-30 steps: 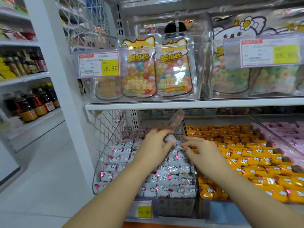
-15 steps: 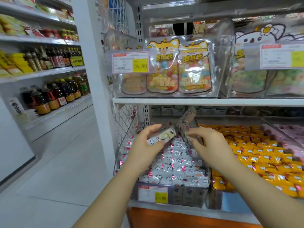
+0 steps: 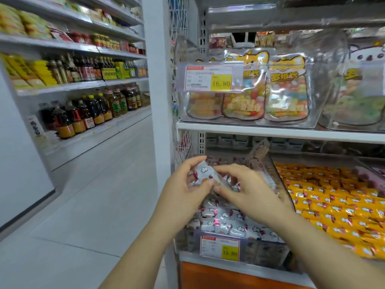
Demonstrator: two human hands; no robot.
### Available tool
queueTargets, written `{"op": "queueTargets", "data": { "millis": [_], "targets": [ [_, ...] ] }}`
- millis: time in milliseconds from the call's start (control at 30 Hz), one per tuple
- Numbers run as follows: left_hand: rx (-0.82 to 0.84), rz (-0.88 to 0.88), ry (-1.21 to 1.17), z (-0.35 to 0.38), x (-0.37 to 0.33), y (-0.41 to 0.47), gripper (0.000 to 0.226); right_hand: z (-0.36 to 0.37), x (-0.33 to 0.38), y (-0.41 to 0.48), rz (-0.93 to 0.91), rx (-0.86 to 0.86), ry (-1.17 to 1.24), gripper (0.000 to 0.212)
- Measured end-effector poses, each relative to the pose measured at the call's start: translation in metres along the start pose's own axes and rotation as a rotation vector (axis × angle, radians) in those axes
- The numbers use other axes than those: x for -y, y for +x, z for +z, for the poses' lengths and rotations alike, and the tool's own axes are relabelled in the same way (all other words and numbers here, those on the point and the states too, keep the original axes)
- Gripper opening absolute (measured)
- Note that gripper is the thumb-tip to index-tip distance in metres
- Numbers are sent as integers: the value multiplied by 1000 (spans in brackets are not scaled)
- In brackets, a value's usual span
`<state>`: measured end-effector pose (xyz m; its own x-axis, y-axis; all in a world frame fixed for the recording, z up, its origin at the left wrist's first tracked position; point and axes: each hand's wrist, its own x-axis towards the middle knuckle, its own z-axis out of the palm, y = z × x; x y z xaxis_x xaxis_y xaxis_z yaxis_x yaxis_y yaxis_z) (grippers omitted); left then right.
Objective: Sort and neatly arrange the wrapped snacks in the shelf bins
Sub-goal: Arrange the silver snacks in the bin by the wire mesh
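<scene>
My left hand [image 3: 185,190] pinches a white wrapped snack [image 3: 205,173] with red ends, held above the clear bin [image 3: 266,250] full of the same white snacks [image 3: 229,224]. My right hand [image 3: 250,190] meets it from the right, fingertips on the same snack's lower right edge. A brownish wrapped snack [image 3: 257,155] stands upright at the back of this bin. The neighbouring bin to the right holds rows of orange wrapped snacks [image 3: 337,203].
The upper shelf [image 3: 281,132] carries clear bins of candy pouches [image 3: 286,90] with a price tag [image 3: 209,78]. A white post [image 3: 158,101] stands left of the shelf. An aisle floor [image 3: 93,195] and shelves of oil bottles [image 3: 87,113] lie to the left.
The view has swung left. My left hand lifted the white snack slightly higher, and my right hand let go of the brownish snack and came across to the white one.
</scene>
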<state>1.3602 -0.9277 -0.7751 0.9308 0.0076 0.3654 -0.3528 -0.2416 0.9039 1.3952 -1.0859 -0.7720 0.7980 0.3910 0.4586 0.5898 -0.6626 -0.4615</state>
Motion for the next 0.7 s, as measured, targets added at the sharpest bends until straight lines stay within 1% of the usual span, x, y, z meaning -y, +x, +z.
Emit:
{"op": "queueTargets", "data": {
  "millis": [100, 133, 200, 267, 300, 333, 400, 467, 533, 600, 700],
  "targets": [
    [-134, 153, 152, -17, -4, -3, 33, 10, -2, 11, 69, -117, 93, 32],
    [-203, 205, 184, -22, -4, -4, 33, 13, -3, 16, 123, -154, 131, 27],
    [-330, 244, 212, -32, 0, -3, 35, 22, -8, 29, 251, -207, 230, 17],
    [-411, 241, 223, -37, 6, 0, 35, 31, -13, 45, 322, -259, 273, 16],
    [-431, 241, 236, -38, 10, 2, 35, 35, -14, 52, 327, -283, 273, 19],
    [-435, 241, 253, -38, 13, 3, 33, 39, -15, 59, 327, -297, 275, 27],
    [-404, 247, 310, -35, 19, 4, 28, 46, -15, 71, 338, -298, 295, 39],
    [-334, 298, 405, -30, 24, 3, 22, 55, -17, 82, 354, -273, 301, 42],
    [-216, 359, 495, -23, 30, 1, 15, 62, -22, 93, 373, -229, 291, 39],
    [-99, 363, 528, -18, 35, 1, 14, 66, -28, 103, 402, -164, 255, 31],
    [-31, 329, 515, -15, 38, 2, 16, 70, -38, 112, 451, -38, 160, 23]
  ]
}}
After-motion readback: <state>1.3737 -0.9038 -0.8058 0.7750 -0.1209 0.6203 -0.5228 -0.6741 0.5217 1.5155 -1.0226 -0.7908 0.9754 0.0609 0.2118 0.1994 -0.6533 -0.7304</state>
